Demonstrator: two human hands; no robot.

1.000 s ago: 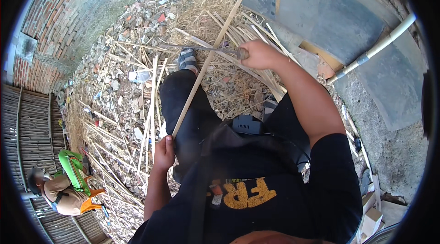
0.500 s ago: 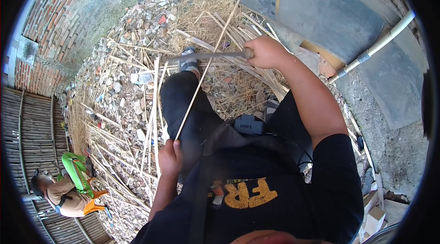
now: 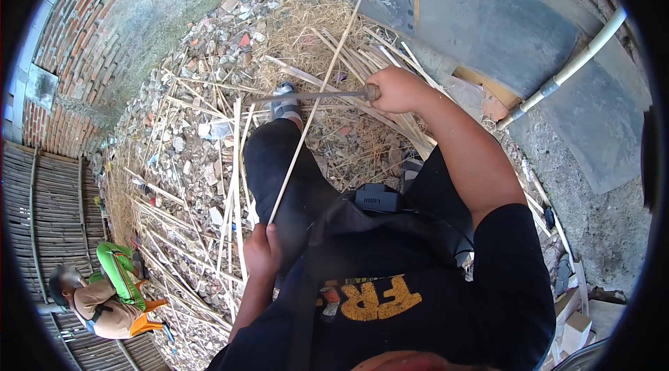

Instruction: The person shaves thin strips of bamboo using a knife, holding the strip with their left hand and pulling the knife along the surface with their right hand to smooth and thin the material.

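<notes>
My left hand (image 3: 263,251), low at centre-left beside my thigh, is closed round the near end of a long, thin bamboo strip (image 3: 300,146). The strip slants away up to the far edge of the view. Farther off and to the right, my right hand (image 3: 398,89) grips the handle of a long-bladed knife (image 3: 341,94), like a machete. Its dark blade points left and crosses the strip around mid-length. Whether blade and strip touch, I cannot tell. The blade looks narrow from this angle.
Split bamboo strips (image 3: 237,183) lie over the rubble ground at left, and more (image 3: 355,57) lie ahead beside dry shavings (image 3: 313,19). A person (image 3: 111,305) sits on an orange stool at lower left. Grey panels (image 3: 481,22) and a pale pipe (image 3: 585,57) stand at right.
My right hand has shifted slightly left and nearer, and the knife blade now shows thinner and lower across the strip. My left hand still holds the strip, almost in the same place.
</notes>
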